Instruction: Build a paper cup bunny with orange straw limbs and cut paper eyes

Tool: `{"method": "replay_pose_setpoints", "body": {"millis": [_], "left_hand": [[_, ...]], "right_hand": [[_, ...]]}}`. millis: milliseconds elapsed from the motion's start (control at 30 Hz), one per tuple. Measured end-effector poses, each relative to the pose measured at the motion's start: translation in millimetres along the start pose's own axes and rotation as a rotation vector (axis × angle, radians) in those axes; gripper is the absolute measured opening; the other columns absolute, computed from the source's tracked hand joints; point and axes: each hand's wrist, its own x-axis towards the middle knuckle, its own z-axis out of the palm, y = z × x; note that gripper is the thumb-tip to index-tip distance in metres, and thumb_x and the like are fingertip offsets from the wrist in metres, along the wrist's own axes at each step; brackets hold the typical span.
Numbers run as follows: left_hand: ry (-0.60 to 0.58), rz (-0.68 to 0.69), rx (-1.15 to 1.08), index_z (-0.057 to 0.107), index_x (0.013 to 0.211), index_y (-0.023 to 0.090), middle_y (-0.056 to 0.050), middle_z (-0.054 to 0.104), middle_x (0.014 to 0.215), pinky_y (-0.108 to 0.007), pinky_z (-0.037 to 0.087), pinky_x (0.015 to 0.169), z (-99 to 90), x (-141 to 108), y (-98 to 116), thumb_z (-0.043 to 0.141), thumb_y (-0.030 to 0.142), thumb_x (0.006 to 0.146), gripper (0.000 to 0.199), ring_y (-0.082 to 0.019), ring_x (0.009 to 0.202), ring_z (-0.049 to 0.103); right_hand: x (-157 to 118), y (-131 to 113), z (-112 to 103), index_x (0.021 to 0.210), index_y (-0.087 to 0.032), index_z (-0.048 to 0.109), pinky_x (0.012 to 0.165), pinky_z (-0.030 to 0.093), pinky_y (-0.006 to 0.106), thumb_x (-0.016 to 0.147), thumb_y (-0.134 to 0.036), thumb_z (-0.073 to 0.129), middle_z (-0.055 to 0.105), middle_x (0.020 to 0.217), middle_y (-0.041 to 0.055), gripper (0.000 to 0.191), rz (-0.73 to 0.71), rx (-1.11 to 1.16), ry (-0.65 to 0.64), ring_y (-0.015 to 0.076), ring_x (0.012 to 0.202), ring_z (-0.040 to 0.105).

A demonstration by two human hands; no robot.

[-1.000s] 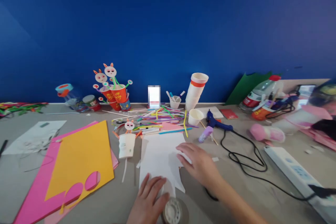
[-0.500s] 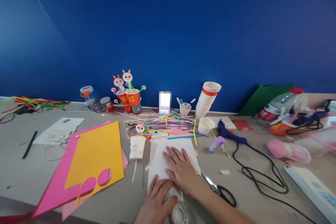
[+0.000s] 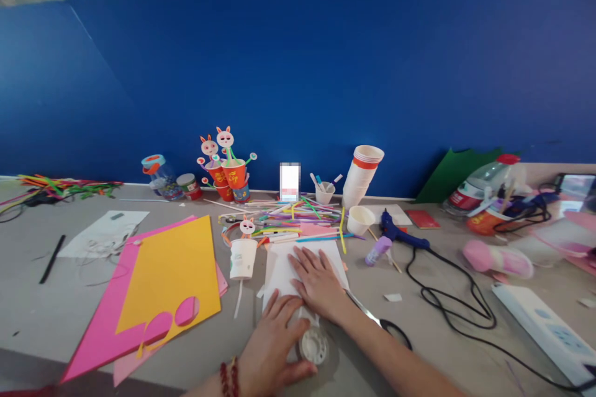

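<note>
A white sheet of paper (image 3: pixel 278 260) lies on the grey table in front of me. My right hand (image 3: pixel 316 279) rests flat on it with fingers spread. Lower down, my left hand (image 3: pixel 279 338) lies over the paper's near left part, fingers apart, thumb stretched beside a clear round tape roll (image 3: pixel 313 346). Scissors (image 3: pixel 367 310) with black handles lie partly under my right forearm. Left of the paper stands a white cup (image 3: pixel 243 259) with a rabbit face (image 3: pixel 247 227) above it.
Yellow sheet (image 3: pixel 172 273) over pink sheets at left. Behind the paper lie many coloured sticks (image 3: pixel 302 214). Further right are a white bowl (image 3: pixel 361 220), purple glue stick (image 3: pixel 378 251), blue glue gun (image 3: pixel 403 234) with its cord and a power strip (image 3: pixel 540 329). Red cups (image 3: pixel 234 173) stand behind.
My left hand has moved up and its fingers have spread, showing a bracelet on the wrist. My right hand remains on the paper. The view has shifted slightly.
</note>
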Motion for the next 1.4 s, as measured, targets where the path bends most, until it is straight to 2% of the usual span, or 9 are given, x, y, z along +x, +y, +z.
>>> {"method": "replay_pose_setpoints", "body": {"millis": [333,433,500,600,800,933,1100,1267,1400], "left_hand": [[0.001,-0.026,0.017,0.064,0.112,0.023,-0.009,0.060,0.132,-0.056,0.030,0.117,-4.6,14,-10,0.063,0.061,0.085,0.046,-0.028,0.129,0.051],[-0.001,-0.026,0.003,0.063,0.113,0.024,-0.009,0.060,0.131,-0.057,0.029,0.117,-3.6,14,-10,0.063,0.063,0.083,0.050,-0.029,0.128,0.052],[-0.004,-0.018,0.003,0.062,0.113,0.023,-0.010,0.061,0.129,-0.058,0.031,0.116,-3.0,15,-11,0.064,0.063,0.083,0.050,-0.030,0.125,0.053],[-0.003,0.009,0.034,0.061,0.111,0.022,-0.011,0.061,0.130,-0.059,0.032,0.114,0.5,15,-14,0.066,0.062,0.081,0.050,-0.031,0.124,0.054],[0.193,0.114,0.160,0.061,0.106,0.023,-0.010,0.065,0.123,-0.056,0.038,0.110,27.7,13,-32,0.065,0.071,0.074,0.058,-0.031,0.114,0.060],[0.258,0.185,0.273,0.060,0.107,0.025,-0.008,0.068,0.121,-0.052,0.042,0.105,47.0,15,-48,0.066,0.068,0.076,0.053,-0.029,0.108,0.063],[0.265,0.166,0.363,0.060,0.101,0.027,-0.004,0.070,0.118,-0.048,0.040,0.107,55.8,17,-54,0.067,0.042,0.087,0.022,-0.024,0.105,0.063],[0.235,0.172,0.283,0.060,0.107,0.026,-0.007,0.068,0.122,-0.051,0.041,0.108,48.6,15,-51,0.067,0.063,0.079,0.046,-0.028,0.109,0.062],[0.189,0.135,0.184,0.060,0.110,0.025,-0.008,0.065,0.127,-0.057,0.038,0.110,36.9,13,-42,0.065,0.072,0.074,0.060,-0.031,0.115,0.060]], "right_hand": [[18,10,1,0.150,-0.022,0.043,0.119,0.017,0.058,0.102,-0.039,0.046,0.034,0.161,0.0093,0.052,0.001,-0.005,0.038,0.0310,0.146,0.031],[17,6,-10,0.142,-0.018,0.052,0.114,0.029,0.056,0.099,-0.034,0.051,0.047,0.153,0.0139,0.046,-0.011,-0.008,0.070,0.0334,0.138,0.043],[24,3,-22,0.126,-0.015,0.065,0.102,0.043,0.047,0.099,-0.027,0.049,0.064,0.133,0.0163,0.033,-0.025,-0.003,0.088,0.0310,0.121,0.058],[57,-7,-45,0.102,-0.017,0.072,0.085,0.049,0.034,0.103,-0.024,0.040,0.074,0.100,0.0121,0.033,-0.048,0.017,0.109,0.0238,0.095,0.066],[168,-31,-59,0.110,-0.017,0.067,0.087,0.054,0.039,0.101,-0.031,0.056,0.069,0.111,0.0073,0.020,-0.055,0.028,0.026,0.0212,0.099,0.066],[204,-39,-48,0.119,-0.016,0.063,0.089,0.056,0.044,0.098,-0.032,0.063,0.065,0.120,0.0085,0.026,-0.033,-0.002,-0.052,0.0232,0.103,0.066],[213,-33,-46,0.120,-0.016,0.063,0.090,0.056,0.045,0.098,-0.031,0.063,0.064,0.122,0.0089,0.027,0.008,0.018,-0.076,0.0242,0.106,0.065],[212,-17,-68,0.111,-0.015,0.065,0.084,0.057,0.041,0.097,-0.033,0.063,0.068,0.111,0.0068,0.023,0.073,0.153,-0.002,0.0209,0.095,0.067],[183,-3,-94,0.101,-0.016,0.064,0.074,0.055,0.032,0.097,-0.026,0.057,0.071,0.092,0.0036,0.013,0.083,0.351,0.152,0.0175,0.081,0.067]]}}
